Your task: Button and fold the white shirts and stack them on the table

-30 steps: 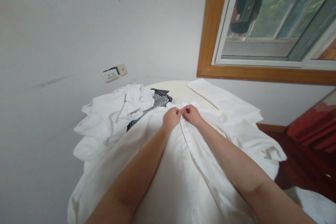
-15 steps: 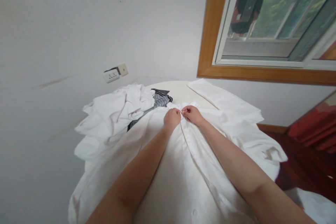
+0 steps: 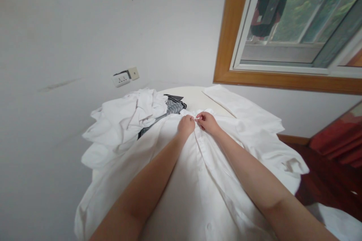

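A white button-up shirt (image 3: 186,196) lies spread over the round table (image 3: 195,96), its collar end far from me and its front placket running toward me. Near the collar, my left hand (image 3: 186,124) is closed, pinching the shirt's edge. My right hand (image 3: 207,122) meets it from the other side, thumb and finger pinched on the opposite edge of the placket. The fingertips of both hands almost touch. Whatever small part lies between them, perhaps a button, is too small to make out.
A heap of white clothes (image 3: 121,120) lies at the left, beside a dark striped cloth (image 3: 174,105). The shirt's white sleeve (image 3: 246,109) stretches across the right side. Behind stand a wall with a socket (image 3: 122,79) and a wood-framed window (image 3: 222,71). Red cloth (image 3: 339,139) hangs at the right.
Both hands stay at the collar with nearly the same grip; the fingers have shifted only slightly. The view has tilted a little.
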Demonstrator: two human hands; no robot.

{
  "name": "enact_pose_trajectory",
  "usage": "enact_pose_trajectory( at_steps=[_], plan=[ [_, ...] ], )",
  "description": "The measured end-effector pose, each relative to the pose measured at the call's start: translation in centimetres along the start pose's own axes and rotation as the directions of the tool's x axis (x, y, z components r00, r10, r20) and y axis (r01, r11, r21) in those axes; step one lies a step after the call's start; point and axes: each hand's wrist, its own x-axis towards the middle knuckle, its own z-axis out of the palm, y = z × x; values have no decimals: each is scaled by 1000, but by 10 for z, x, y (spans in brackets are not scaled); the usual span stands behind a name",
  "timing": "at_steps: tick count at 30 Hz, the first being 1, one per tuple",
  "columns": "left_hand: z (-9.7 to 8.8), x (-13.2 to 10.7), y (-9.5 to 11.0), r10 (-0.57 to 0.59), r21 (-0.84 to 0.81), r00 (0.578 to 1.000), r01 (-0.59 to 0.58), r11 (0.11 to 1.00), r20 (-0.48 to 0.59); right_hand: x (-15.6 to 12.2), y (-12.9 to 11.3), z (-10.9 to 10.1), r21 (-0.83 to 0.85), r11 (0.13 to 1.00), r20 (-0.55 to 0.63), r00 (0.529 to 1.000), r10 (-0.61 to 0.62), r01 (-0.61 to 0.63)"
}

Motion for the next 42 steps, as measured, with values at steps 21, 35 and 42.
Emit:
enact_pose_trajectory(
  at_steps=[21,35,42],
  plan=[
    [-3,4,-16,29,-243,1000,-26,970,8,-1,6,2,190,982,-25,1000,4,1],
    [-5,5,-17,24,-252,1000,-22,967,6,0,0,-4,328,933,79,988,131,-150],
    [-3,6,-21,20,-290,1000,-14,957,18,1,-5,-8,381,896,139,972,189,-229]
  ],
)
